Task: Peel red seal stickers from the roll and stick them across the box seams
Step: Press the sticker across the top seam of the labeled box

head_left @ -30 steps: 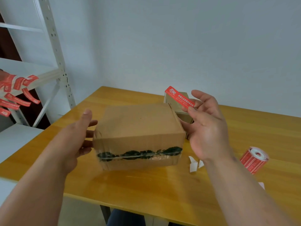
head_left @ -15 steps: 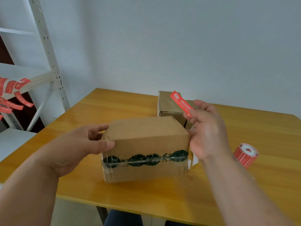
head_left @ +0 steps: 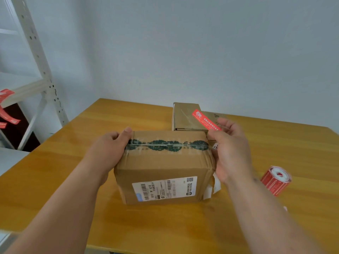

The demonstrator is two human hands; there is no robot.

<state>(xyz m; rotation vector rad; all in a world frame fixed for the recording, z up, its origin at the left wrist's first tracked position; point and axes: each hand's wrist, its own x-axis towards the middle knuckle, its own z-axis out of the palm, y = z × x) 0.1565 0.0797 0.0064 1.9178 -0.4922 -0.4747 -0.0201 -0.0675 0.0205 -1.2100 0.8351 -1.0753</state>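
A glossy honey-coloured wooden tabletop [head_left: 183, 226] fills the lower view, set into the corner of a room with plain pale grey walls [head_left: 201, 52]. At 9 o'clock stands a white metal shelving rack [head_left: 42, 70] with punched uprights; several loose red stickers [head_left: 7, 110] hang from its shelf edge. In the middle of the tabletop sits a cardboard box [head_left: 163, 167] with a taped seam [head_left: 168, 144] printed dark green running across its top and a white shipping label [head_left: 165, 187] on its near face. The left hand [head_left: 110, 149] grips the box's left end, thumb curled over the top edge by the seam. The right hand [head_left: 231, 151] lies against the box's right end while pinching 1 red seal sticker [head_left: 206, 120] between thumb and fingers, held up at 1 o'clock from the box. Behind it, at 12 o'clock, sits a second smaller box [head_left: 185, 116]. The sticker roll [head_left: 275, 180] lies on its side at 3 o'clock, well apart from the box.
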